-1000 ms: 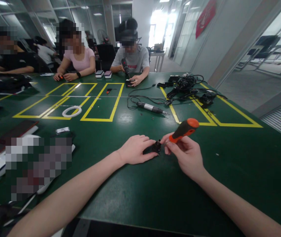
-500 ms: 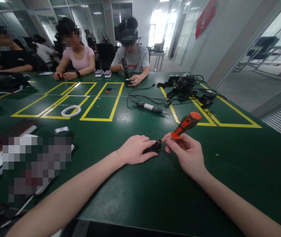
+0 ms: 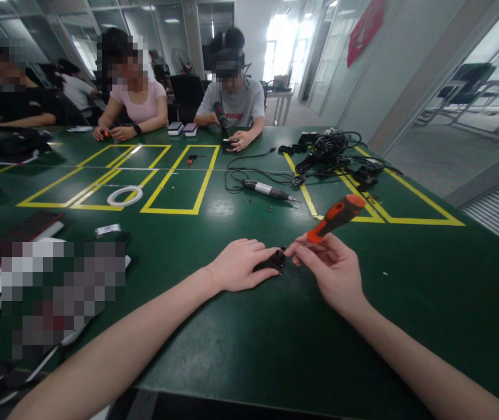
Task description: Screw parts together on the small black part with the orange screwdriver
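My left hand (image 3: 243,265) is closed around a small dark part (image 3: 279,259) with a short cylindrical end, its thumb and index finger on either side, holding it down on the green table. Most of that part is hidden beneath the palm. In my right hand (image 3: 334,265) is an orange and black screwdriver (image 3: 335,218), its handle slanting up to the right above the fingers. The thumb and index fingertips come together right beside the dark part; whether they pinch something small there I cannot make out. The screwdriver's shaft is hidden by the hand.
A grey and black electric screwdriver (image 3: 264,189) lies ahead with its cord, near a tangle of black cables (image 3: 332,149). Left of it are a white ring (image 3: 125,196) and yellow tape outlines. Devices (image 3: 69,291) lie at near left. Across the table a co-worker (image 3: 231,108) uses a power tool.
The screwdriver handle has tipped further to the right in my right hand. Its fingertips have shifted slightly left, against the dark part. My left hand stays put.
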`<move>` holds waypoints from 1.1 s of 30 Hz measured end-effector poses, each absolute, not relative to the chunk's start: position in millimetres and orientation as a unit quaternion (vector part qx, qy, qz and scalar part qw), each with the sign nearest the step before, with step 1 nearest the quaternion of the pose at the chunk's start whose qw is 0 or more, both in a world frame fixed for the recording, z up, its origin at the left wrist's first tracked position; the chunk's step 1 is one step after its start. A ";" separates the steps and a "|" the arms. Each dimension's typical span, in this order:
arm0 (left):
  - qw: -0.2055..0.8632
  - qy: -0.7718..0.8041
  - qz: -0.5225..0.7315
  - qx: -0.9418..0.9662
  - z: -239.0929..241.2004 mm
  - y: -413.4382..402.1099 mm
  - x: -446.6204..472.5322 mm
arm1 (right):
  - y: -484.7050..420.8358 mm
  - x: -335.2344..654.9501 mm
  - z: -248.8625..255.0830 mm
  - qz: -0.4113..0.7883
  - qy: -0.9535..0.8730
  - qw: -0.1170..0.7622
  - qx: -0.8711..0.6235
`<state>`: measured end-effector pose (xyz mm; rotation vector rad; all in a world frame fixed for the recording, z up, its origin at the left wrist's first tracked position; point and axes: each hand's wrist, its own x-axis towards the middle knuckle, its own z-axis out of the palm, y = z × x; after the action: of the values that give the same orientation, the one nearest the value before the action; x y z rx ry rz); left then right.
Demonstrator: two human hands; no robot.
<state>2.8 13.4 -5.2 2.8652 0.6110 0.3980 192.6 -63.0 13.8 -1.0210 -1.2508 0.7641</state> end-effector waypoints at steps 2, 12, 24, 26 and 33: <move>0.092 0.211 0.132 0.964 -5.1 13.3 2.7 | -63.3 192.8 13.5 0.332 -0.540 0.626 -0.455; 0.092 0.214 0.133 0.963 -3.6 13.3 3.1 | -61.9 194.5 18.7 0.333 -0.566 0.602 -0.453; 0.148 0.212 0.159 0.953 -3.3 17.3 3.2 | -62.3 195.1 14.6 0.334 -0.560 0.609 -0.452; 0.153 0.211 0.160 0.952 -3.3 17.3 2.9 | -61.6 195.2 15.4 0.341 -0.560 0.611 -0.443; 0.153 0.203 0.167 0.953 -3.3 16.7 2.3 | -60.8 193.0 14.9 0.364 -0.547 0.625 -0.423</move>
<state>2.3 16.7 -3.3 2.7330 0.5830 0.4780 193.0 -60.8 14.9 -0.9697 -1.2548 0.8350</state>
